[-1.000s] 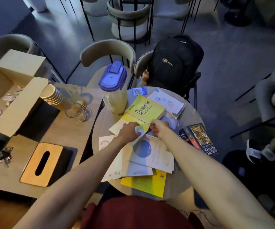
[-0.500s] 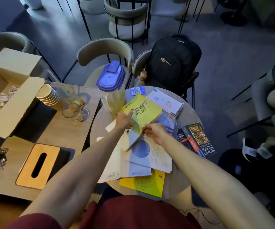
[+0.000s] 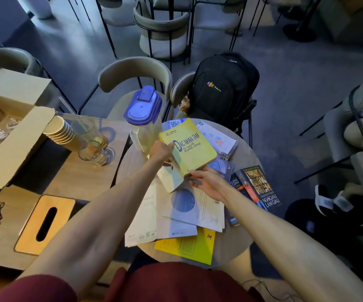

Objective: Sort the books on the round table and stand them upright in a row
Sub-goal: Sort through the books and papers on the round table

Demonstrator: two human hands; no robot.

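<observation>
A yellow-green book (image 3: 190, 147) is tilted up off the round table (image 3: 240, 238), held between both hands. My left hand (image 3: 162, 151) grips its left edge and my right hand (image 3: 206, 182) holds its lower corner. Under it lie flat a white booklet with a blue circle (image 3: 194, 208), a white book (image 3: 142, 221), a yellow book (image 3: 187, 245) at the near edge, a dark "Think & Grow Rich" book (image 3: 258, 188) at the right and a pale booklet (image 3: 217, 138) at the back.
A plastic jug with a blue lid (image 3: 143, 118) stands at the table's far left. The adjoining wooden table carries glasses (image 3: 92, 152), paper cups (image 3: 59, 131), a cardboard box (image 3: 8, 127) and a tissue box (image 3: 45, 224). A black backpack (image 3: 222, 92) sits on a chair behind.
Both hands took hold of the yellow-green book, which lay flat, and raised it so its cover now tilts up off the pile.
</observation>
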